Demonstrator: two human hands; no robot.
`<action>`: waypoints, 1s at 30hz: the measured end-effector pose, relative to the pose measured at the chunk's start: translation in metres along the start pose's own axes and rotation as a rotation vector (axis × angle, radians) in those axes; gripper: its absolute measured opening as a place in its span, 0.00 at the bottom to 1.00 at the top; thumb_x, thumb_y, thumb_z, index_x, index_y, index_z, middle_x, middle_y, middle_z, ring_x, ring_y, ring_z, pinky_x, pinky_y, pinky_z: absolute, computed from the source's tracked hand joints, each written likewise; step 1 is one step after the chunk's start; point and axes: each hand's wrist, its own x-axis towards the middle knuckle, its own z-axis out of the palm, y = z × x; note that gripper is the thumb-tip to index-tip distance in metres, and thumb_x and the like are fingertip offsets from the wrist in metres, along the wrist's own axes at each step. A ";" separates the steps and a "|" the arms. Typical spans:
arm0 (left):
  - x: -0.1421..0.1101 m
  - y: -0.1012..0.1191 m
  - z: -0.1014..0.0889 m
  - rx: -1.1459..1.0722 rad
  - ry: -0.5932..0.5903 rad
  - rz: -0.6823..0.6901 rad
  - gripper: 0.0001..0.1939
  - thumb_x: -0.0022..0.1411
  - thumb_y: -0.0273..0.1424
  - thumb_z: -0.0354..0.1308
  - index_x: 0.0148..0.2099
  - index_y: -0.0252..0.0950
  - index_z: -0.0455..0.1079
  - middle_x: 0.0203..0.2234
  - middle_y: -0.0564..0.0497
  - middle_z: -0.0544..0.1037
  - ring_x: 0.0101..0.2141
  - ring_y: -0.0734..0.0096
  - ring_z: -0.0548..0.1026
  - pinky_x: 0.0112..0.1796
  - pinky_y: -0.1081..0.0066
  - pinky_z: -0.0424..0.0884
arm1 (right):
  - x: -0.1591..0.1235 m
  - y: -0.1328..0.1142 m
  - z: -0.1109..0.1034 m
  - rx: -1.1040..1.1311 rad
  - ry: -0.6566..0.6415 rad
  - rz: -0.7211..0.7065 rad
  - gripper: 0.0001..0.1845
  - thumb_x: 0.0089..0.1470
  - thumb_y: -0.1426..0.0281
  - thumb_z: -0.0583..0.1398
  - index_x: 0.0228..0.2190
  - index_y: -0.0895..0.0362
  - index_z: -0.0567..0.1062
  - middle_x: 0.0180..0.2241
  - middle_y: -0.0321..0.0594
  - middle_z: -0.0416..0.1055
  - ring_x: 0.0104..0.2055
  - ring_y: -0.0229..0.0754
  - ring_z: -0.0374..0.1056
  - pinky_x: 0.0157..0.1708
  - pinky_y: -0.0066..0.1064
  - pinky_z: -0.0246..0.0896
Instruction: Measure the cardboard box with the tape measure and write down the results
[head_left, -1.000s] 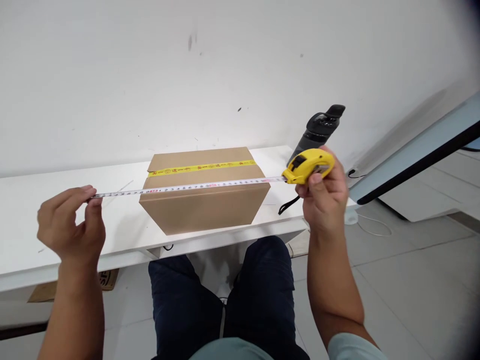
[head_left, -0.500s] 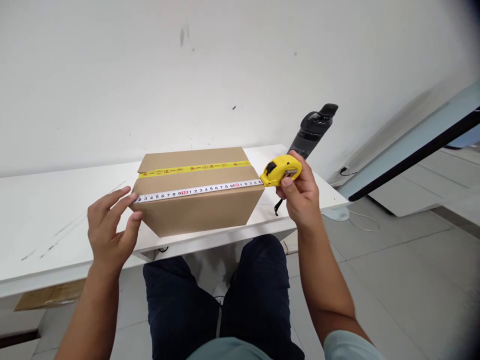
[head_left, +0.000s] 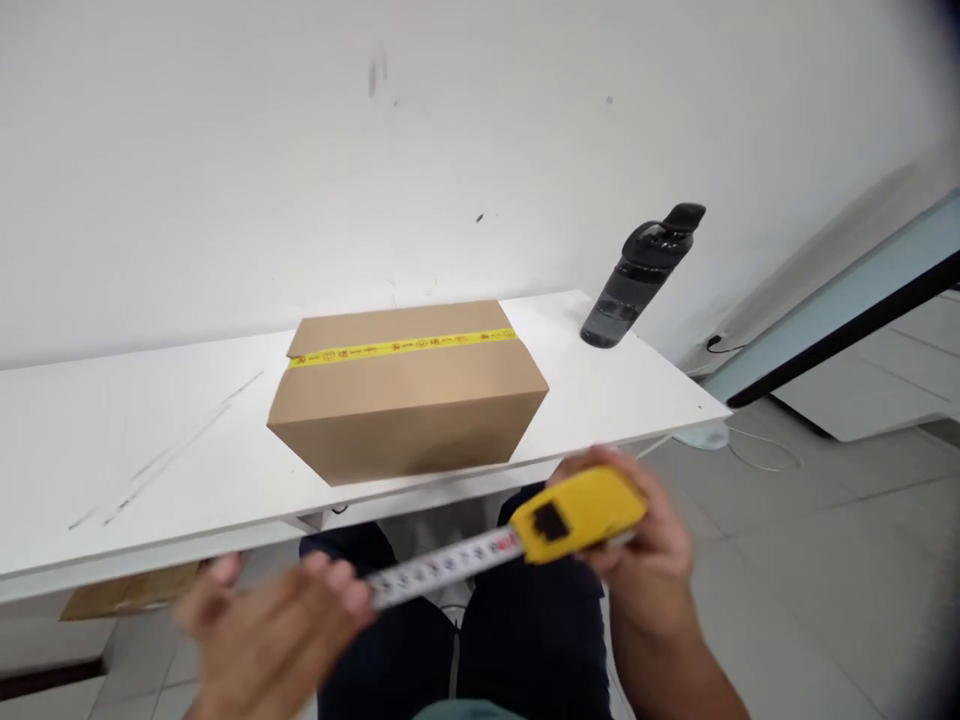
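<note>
A yellow tape measure (head_left: 581, 512) is in my right hand (head_left: 660, 545), whose fingers wrap around its case. Its white blade (head_left: 450, 568) sticks out to the left, in front of the table and above my lap. At the blade's far end is my left hand (head_left: 281, 630), blurred by motion, with its fingertips closed over the tip and hiding it. The closed cardboard box (head_left: 409, 385) stands on the white table beyond both hands, touched by neither. Yellow tape with red print (head_left: 401, 347) runs along its top.
A dark water bottle (head_left: 637, 275) stands on the white table (head_left: 187, 440) right of the box. The table's front edge lies just beyond my hands, and a pale wall (head_left: 450, 150) rises behind it. Below left is a flat piece of cardboard (head_left: 127, 592).
Both hands have come off the box and moved down toward my lap with the tape measure. The blade, earlier laid along the box's top edge, is now much shorter.
</note>
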 end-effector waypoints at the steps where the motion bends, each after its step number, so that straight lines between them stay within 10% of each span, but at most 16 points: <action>1: -0.002 0.015 0.010 -0.014 -0.020 0.141 0.14 0.50 0.24 0.73 0.35 0.50 0.79 0.27 0.62 0.80 0.30 0.73 0.78 0.66 0.59 0.57 | -0.012 0.006 0.010 0.060 -0.085 0.067 0.33 0.54 0.63 0.70 0.60 0.42 0.71 0.46 0.45 0.74 0.42 0.46 0.73 0.37 0.35 0.72; 5: -0.003 0.026 0.058 -0.119 0.133 0.276 0.23 0.61 0.43 0.68 0.57 0.48 0.72 0.43 0.51 0.79 0.40 0.67 0.80 0.62 0.50 0.66 | -0.026 0.031 0.029 0.305 -0.284 0.286 0.49 0.51 0.58 0.72 0.68 0.42 0.58 0.45 0.43 0.75 0.38 0.42 0.73 0.35 0.32 0.72; 9: -0.018 -0.012 0.077 -0.036 0.304 -0.135 0.52 0.54 0.62 0.62 0.73 0.51 0.45 0.67 0.37 0.59 0.63 0.45 0.66 0.57 0.42 0.71 | -0.006 0.051 0.007 0.330 -0.145 0.370 0.62 0.40 0.57 0.77 0.70 0.46 0.53 0.37 0.34 0.73 0.32 0.37 0.70 0.33 0.28 0.69; 14: -0.028 -0.033 0.080 -0.294 -0.143 -0.715 0.37 0.70 0.58 0.44 0.70 0.40 0.55 0.62 0.35 0.66 0.63 0.49 0.67 0.61 0.46 0.65 | 0.011 0.069 -0.018 0.258 -0.064 0.467 0.58 0.43 0.65 0.76 0.69 0.50 0.56 0.36 0.33 0.75 0.34 0.36 0.72 0.36 0.27 0.69; 21: 0.063 -0.059 0.025 0.094 0.102 -0.723 0.42 0.65 0.64 0.45 0.60 0.30 0.66 0.50 0.39 0.76 0.51 0.49 0.75 0.48 0.47 0.72 | 0.006 0.035 0.000 0.457 -0.543 0.636 0.38 0.41 0.69 0.77 0.54 0.54 0.74 0.40 0.41 0.81 0.35 0.40 0.77 0.34 0.30 0.73; 25: 0.139 -0.081 -0.001 0.180 -0.263 -0.655 0.32 0.67 0.56 0.50 0.58 0.38 0.70 0.48 0.50 0.79 0.49 0.55 0.78 0.40 0.53 0.70 | -0.009 0.031 0.034 0.607 -0.804 0.768 0.37 0.33 0.73 0.80 0.47 0.55 0.76 0.37 0.39 0.80 0.36 0.38 0.77 0.35 0.27 0.72; 30: 0.181 -0.110 0.044 0.096 -0.658 -0.664 0.36 0.58 0.61 0.53 0.43 0.31 0.77 0.34 0.53 0.83 0.32 0.65 0.81 0.30 0.66 0.72 | -0.027 0.055 0.070 0.616 -0.564 0.771 0.33 0.38 0.70 0.79 0.46 0.54 0.76 0.37 0.34 0.78 0.29 0.30 0.71 0.28 0.20 0.68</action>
